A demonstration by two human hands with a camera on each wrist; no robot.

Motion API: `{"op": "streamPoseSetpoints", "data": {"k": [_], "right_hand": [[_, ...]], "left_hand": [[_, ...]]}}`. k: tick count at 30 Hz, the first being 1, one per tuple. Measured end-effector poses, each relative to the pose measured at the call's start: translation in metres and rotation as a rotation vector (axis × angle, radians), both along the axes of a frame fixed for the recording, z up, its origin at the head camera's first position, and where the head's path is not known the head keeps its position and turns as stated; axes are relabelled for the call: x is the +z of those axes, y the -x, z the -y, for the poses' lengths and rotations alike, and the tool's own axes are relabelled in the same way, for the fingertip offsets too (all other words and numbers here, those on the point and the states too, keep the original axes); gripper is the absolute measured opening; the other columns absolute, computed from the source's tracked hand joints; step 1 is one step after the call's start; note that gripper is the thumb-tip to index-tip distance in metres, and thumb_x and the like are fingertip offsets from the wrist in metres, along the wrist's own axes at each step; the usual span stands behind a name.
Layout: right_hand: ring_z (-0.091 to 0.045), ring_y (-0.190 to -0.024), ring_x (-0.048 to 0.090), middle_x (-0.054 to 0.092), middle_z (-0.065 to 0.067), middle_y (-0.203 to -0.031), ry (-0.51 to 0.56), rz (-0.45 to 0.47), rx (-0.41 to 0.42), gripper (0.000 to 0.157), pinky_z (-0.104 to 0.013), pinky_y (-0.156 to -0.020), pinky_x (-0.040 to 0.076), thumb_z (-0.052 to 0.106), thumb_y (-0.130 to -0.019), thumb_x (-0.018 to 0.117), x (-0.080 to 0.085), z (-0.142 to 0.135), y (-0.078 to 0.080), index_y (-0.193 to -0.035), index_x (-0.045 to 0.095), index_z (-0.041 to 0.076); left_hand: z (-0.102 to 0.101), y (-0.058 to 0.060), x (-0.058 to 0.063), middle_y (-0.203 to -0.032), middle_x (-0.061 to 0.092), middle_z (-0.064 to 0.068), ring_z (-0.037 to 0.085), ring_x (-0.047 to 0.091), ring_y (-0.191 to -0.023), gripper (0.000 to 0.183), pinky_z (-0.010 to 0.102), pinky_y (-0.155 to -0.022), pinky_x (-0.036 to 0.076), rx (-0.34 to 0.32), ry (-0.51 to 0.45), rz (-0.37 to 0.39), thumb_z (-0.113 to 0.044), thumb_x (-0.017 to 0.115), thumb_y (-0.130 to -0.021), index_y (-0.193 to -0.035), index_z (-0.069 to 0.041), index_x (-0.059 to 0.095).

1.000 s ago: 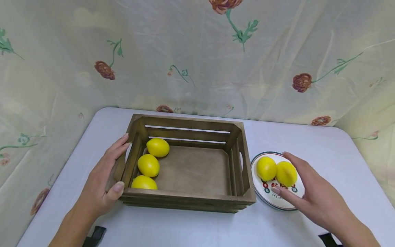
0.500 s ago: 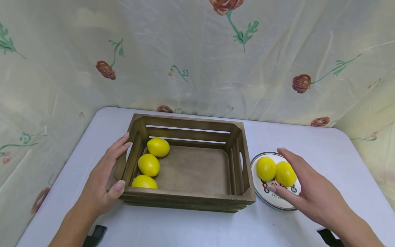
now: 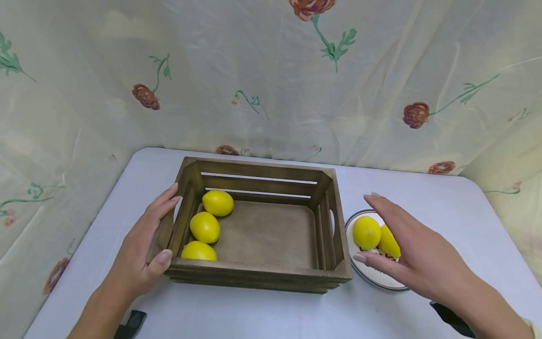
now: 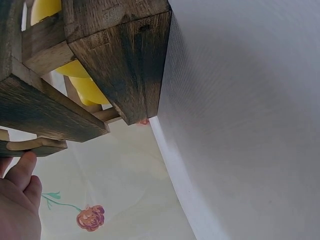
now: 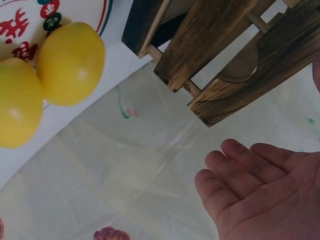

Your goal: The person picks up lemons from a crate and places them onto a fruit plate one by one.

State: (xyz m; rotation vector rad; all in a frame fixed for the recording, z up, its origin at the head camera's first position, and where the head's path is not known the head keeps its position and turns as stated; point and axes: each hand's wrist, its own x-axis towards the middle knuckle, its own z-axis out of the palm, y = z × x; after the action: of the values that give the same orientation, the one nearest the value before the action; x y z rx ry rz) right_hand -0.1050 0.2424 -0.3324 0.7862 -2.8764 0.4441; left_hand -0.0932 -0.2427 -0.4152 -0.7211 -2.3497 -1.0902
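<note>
A brown slatted wooden crate holds three lemons in a row along its left side: a back one, a middle one and a front one. Against the crate's left end rests my left hand, fingers nearly straight at the rim and thumb by the front corner. To the right, a round white plate with red and green print bears two lemons, a left one and a right one. My right hand is spread above the plate, holding nothing, and partly covers the right lemon.
The white tabletop lies under crate and plate, its back edge meeting a flowered curtain that hangs around three sides. The crate's right end stands close to the plate's left edge. Black straps show near both wrists.
My right hand has moved left above the plate, toward the crate, and covers more of the right lemon. The left hand, crate and lemons hold their places.
</note>
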Motion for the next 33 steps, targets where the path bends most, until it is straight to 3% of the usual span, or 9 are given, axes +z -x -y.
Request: {"op": "streamPoseSetpoints", "data": {"k": [12,22,33], "right_hand": [[-0.034,-0.139,0.053,0.046,-0.010,-0.161,-0.038,-0.064,0.122,0.101,-0.058,-0.096,0.054,0.054,-0.085,0.083,0.021,0.021,0.009,-0.164,0.034,0.016],[-0.034,-0.141,0.051,0.046,-0.011,-0.160,-0.085,-0.117,0.220,0.094,-0.055,-0.095,0.055,0.059,-0.089,0.076,0.028,0.036,0.015,-0.161,0.039,0.012],[-0.029,-0.146,0.045,0.050,-0.014,-0.155,-0.144,-0.231,0.430,0.086,-0.048,-0.112,0.045,0.061,-0.096,0.066,0.037,0.065,0.024,-0.155,0.045,0.002]], "left_hand": [[-0.001,0.001,-0.001,-0.168,0.034,0.014,0.030,0.033,-0.153,0.076,0.031,-0.124,0.021,-0.006,0.001,-0.007,-0.057,0.043,-0.103,-0.158,-0.004,0.041],[-0.003,0.002,0.000,-0.167,0.034,0.015,0.030,0.034,-0.153,0.077,0.031,-0.124,0.021,-0.016,0.003,-0.018,-0.057,0.042,-0.103,-0.157,-0.003,0.041],[-0.002,0.000,0.000,-0.166,0.035,0.017,0.031,0.034,-0.153,0.079,0.031,-0.124,0.022,-0.019,-0.025,-0.029,-0.059,0.042,-0.103,-0.156,-0.001,0.042]]}}
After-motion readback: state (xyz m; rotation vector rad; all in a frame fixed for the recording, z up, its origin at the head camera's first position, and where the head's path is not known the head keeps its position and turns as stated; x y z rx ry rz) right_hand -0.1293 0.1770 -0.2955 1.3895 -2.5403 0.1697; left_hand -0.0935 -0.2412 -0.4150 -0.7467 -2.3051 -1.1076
